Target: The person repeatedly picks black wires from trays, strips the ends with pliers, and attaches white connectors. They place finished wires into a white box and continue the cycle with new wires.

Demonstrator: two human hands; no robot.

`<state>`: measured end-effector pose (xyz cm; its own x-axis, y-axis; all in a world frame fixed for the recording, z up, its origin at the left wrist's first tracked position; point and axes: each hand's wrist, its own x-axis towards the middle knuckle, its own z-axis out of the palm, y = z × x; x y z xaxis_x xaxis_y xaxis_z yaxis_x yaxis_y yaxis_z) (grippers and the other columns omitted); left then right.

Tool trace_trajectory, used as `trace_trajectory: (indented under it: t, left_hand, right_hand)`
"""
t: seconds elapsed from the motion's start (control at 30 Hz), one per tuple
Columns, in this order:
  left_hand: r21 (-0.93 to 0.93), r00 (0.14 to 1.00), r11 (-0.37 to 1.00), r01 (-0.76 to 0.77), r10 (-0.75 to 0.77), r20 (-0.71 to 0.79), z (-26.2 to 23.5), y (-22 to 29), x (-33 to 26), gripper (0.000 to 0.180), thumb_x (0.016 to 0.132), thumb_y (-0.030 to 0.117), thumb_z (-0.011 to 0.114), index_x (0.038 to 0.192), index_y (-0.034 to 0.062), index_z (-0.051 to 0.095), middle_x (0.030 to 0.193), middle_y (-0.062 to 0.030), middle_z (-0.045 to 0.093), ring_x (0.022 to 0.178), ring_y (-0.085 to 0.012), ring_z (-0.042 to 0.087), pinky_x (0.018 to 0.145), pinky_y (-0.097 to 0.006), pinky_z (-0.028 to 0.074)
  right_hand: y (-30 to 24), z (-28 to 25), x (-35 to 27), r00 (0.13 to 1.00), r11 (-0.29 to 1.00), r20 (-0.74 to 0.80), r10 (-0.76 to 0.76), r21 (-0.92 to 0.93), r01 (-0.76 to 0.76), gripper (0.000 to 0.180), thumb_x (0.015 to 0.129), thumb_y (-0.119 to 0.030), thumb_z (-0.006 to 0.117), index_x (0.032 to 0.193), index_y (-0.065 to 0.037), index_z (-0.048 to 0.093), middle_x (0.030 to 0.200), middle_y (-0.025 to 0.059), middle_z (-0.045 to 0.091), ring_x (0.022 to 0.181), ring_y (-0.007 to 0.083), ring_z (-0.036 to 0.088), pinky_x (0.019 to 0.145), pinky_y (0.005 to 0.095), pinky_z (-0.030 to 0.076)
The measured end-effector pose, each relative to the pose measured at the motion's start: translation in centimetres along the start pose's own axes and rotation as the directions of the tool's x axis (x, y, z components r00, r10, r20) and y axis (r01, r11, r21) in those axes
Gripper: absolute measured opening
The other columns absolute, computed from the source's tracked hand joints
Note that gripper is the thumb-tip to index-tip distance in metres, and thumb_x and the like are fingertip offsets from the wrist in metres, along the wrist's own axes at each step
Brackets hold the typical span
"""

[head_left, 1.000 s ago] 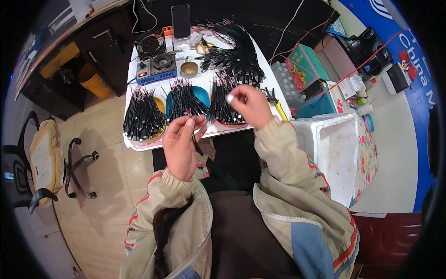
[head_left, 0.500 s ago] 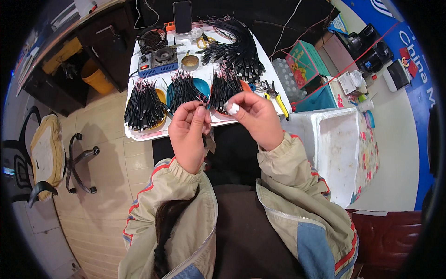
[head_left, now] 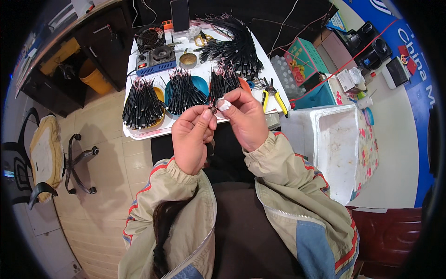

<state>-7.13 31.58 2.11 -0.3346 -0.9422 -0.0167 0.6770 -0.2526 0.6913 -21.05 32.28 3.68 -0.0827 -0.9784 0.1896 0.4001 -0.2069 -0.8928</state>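
Your left hand (head_left: 191, 139) pinches a black cable (head_left: 213, 110) between thumb and fingers, near the front edge of the worktop (head_left: 139, 134). Your right hand (head_left: 247, 118) has thumb and finger pressed together beside the cable's wire end, something white (head_left: 225, 105) at the tips; you cannot tell whether they grip a wire. Yellow-handled cutters (head_left: 280, 102) lie to the right.

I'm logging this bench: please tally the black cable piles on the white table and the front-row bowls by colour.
Front black cable piles: 3
Back black cable pile: 1
Yellow bowl: 1
Blue bowl: 1
Orange bowl: 1
Total: 7
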Motion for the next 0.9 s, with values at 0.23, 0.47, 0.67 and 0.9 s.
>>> trace_trajectory:
  t: [0.23, 0.47, 0.67, 0.9]
  left_hand:
    - [0.146, 0.996, 0.986, -0.078, 0.084, -0.032, 0.0, 0.0, -0.1, 0.016, 0.094, 0.011, 0.058, 0.102, -0.0032, 0.059, 0.074, -0.0029, 0.06, 0.054, -0.0006, 0.04, 0.047, -0.016, 0.028]
    - [0.435, 0.972, 0.871, -0.229, 0.227, 0.058, -0.1, -0.3, -0.3, 0.018, 0.094, 0.008, 0.058, 0.105, -0.0054, 0.06, 0.08, -0.0067, 0.065, 0.066, -0.0046, 0.055, 0.059, -0.017, 0.042]
    - [0.401, 0.966, 0.879, -0.257, 0.23, 0.115, -0.5, -0.7, -0.2, 0.016, 0.094, 0.007, 0.057, 0.105, -0.0052, 0.06, 0.082, -0.0081, 0.066, 0.067, -0.0054, 0.054, 0.059, -0.019, 0.043]
    - [0.062, 0.989, 0.998, 0.027, -0.035, 0.14, -1.6, -0.9, 0.5, 0.015, 0.096, 0.008, 0.052, 0.102, -0.003, 0.06, 0.078, -0.0092, 0.064, 0.052, -0.0044, 0.038, 0.047, -0.018, 0.027]
  right_hand:
    - [0.0, -1.2, -0.7, 0.983, 0.973, -0.031, 0.183, 0.149, -0.176, 0.016, 0.091, -0.01, 0.061, 0.104, -0.001, 0.058, 0.093, 0.0039, 0.062, 0.08, 0.0093, 0.055, 0.074, 0.0238, 0.046]
    - [-1.1, -0.3, -0.7, 1.0, 0.96, 0.005, -0.02, -0.281, 0.021, 0.012, 0.087, -0.005, 0.066, 0.095, 0.0, 0.06, 0.084, 0.0003, 0.059, 0.071, 0.0054, 0.054, 0.066, 0.0197, 0.045]
    - [-0.1, -0.7, -0.7, 0.994, 0.994, 0.051, 0.102, 0.022, -0.103, 0.006, 0.088, -0.003, 0.06, 0.09, -0.001, 0.055, 0.081, 0.0047, 0.058, 0.07, 0.0097, 0.055, 0.066, 0.0235, 0.046]
    - [0.3, -1.9, 0.0, 0.854, 0.763, 0.26, 0.452, 0.383, -0.52, 0.011, 0.09, -0.01, 0.055, 0.099, -0.002, 0.055, 0.086, 0.006, 0.06, 0.073, 0.0135, 0.058, 0.069, 0.0256, 0.047]
